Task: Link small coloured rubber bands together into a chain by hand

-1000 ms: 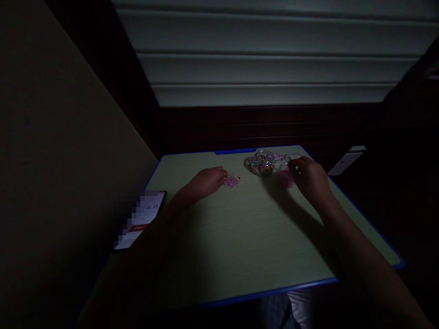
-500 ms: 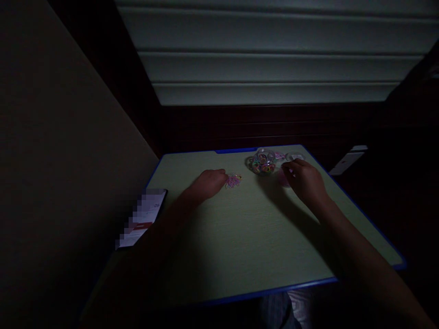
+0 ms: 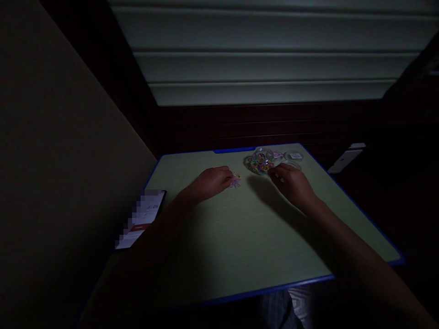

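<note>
Left hand (image 3: 213,183): fingers curled, thumb near the fingertips, grip narrow; whether it has hold of a band cannot be told. The tips meet the left edge of a small loose heap of bands (image 3: 235,183), mostly pink, lying on the worktop (image 3: 222,242) just beyond them.

Right hand (image 3: 292,186): fingers bent, thumb brought toward the fingertips, grip little open; too dark to tell whether anything is pinched. The tips are at the near right side of a clear round jar (image 3: 263,149), touching or just in front of it, and to the right of the heap.

Jar: holds multicoloured bands (image 3: 263,167). Behind the right hand, a clear round dish (image 3: 291,164), partly hidden. Farther back, a pink patterned piece (image 3: 278,155) and a clear lid (image 3: 289,156) bearing a pale label.

Worktop: pale green, blue edging. At its left side, one phone (image 3: 142,220), screen lit, well apart from the jar.
</note>
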`<state>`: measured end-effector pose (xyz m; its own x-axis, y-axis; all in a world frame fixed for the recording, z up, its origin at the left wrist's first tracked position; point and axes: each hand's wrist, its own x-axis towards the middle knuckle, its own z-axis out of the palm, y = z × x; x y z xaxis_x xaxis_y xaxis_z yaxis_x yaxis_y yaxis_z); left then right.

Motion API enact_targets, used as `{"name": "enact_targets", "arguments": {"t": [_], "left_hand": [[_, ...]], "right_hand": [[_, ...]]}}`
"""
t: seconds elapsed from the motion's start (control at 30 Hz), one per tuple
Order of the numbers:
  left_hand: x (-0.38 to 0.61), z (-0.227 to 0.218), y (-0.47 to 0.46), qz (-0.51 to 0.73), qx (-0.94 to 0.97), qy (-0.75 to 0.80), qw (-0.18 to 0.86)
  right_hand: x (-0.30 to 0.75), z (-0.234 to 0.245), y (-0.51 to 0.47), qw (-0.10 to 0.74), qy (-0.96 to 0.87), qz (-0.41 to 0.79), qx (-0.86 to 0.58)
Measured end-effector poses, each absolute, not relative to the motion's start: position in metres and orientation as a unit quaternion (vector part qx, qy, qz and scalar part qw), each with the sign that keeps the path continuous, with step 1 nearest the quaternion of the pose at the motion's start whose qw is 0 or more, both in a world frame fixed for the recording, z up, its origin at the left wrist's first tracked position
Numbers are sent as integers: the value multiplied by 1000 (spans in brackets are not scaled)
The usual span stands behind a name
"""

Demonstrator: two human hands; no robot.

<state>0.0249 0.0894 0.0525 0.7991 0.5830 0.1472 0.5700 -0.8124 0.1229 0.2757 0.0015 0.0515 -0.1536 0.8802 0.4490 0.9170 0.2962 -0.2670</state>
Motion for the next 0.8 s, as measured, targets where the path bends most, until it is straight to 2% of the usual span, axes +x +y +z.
{"name": "enact_targets", "arguments": {"t": [0.3, 0.6, 0.8], "left_hand": [[40, 53, 72, 110, 953, 268, 86], [45, 53, 65, 100, 955, 259, 101], [44, 52, 67, 86, 960, 257, 71]], "right_hand": [[247, 28, -1, 312, -781, 116, -528], [243, 20, 2, 333, -774, 156, -516], [244, 17, 3, 310, -778, 146, -526]]}}
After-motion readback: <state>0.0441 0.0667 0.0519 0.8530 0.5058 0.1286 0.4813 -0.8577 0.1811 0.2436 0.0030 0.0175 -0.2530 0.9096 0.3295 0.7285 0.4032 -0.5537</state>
